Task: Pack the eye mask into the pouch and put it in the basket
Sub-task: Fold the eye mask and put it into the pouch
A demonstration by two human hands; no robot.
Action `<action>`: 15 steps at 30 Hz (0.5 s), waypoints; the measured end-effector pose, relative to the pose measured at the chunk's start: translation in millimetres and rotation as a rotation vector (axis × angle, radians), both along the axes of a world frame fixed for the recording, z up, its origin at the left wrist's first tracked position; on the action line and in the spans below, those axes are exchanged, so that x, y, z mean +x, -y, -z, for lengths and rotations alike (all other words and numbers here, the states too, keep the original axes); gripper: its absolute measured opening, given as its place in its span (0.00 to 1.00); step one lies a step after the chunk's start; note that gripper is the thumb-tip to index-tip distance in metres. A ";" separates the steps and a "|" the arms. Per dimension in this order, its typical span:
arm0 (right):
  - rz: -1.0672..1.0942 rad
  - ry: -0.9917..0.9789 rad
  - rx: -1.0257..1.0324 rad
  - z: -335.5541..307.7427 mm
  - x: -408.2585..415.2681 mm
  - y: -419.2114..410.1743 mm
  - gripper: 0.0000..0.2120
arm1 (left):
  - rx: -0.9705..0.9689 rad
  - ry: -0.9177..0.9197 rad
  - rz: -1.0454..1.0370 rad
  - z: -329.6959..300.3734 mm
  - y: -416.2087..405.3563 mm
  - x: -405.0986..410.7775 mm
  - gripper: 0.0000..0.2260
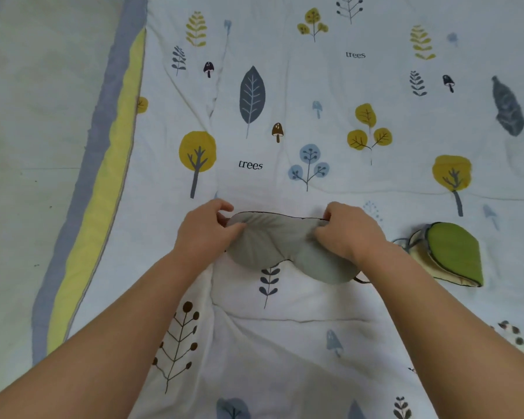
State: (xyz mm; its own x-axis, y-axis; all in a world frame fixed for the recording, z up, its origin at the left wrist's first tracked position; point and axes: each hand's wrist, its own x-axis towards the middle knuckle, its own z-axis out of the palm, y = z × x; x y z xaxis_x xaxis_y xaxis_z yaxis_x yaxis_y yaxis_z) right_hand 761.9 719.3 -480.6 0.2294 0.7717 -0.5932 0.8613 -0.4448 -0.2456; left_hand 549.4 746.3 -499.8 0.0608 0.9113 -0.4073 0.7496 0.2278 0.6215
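A grey eye mask [280,241] with dark piping lies on the printed quilt, its grey side up. My left hand [204,229] pinches its left end and my right hand [350,231] pinches its right end. A thin dark strap end shows below my right wrist. The pouch [452,252], green with a cream side and a grey cord, lies on the quilt just right of my right forearm. No basket is in view.
A white quilt [300,313] printed with trees, leaves and mushrooms covers most of the view. Its grey and yellow border [103,182] runs along the left, with pale flooring [28,116] beyond it.
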 end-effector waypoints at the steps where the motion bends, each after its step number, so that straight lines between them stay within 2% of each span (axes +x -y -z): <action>1: 0.023 0.030 -0.003 4.3 3.5 4.9 0.13 | -0.029 -0.001 -0.014 4.2 1.3 4.7 0.18; 4: 0.090 0.113 -0.018 17.1 7.4 21.9 0.18 | -0.083 -0.055 0.003 16.3 8.2 14.9 0.18; 8: 0.206 0.089 -0.063 25.3 10.5 35.8 0.16 | -0.049 -0.097 0.016 22.2 13.7 19.7 0.13; 11: 0.298 0.005 0.020 20.4 12.1 37.5 0.12 | -0.030 -0.079 0.025 20.4 15.2 21.8 0.03; 13: 0.371 -0.110 0.117 12.3 8.4 35.4 0.06 | -0.023 -0.030 0.025 16.8 17.2 24.0 0.03; 15: 0.446 -0.308 0.226 4.3 -1.5 33.8 0.02 | -0.050 0.062 0.017 11.2 20.4 26.7 0.03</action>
State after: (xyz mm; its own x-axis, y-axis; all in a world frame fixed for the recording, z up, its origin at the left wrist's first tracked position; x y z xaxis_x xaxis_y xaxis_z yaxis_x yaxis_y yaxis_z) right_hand 760.5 685.5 -484.9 0.4045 0.7551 -0.5159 0.4768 -0.6555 -0.5857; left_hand 576.1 726.0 -511.0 0.1029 0.8884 -0.4475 0.7140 0.2473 0.6550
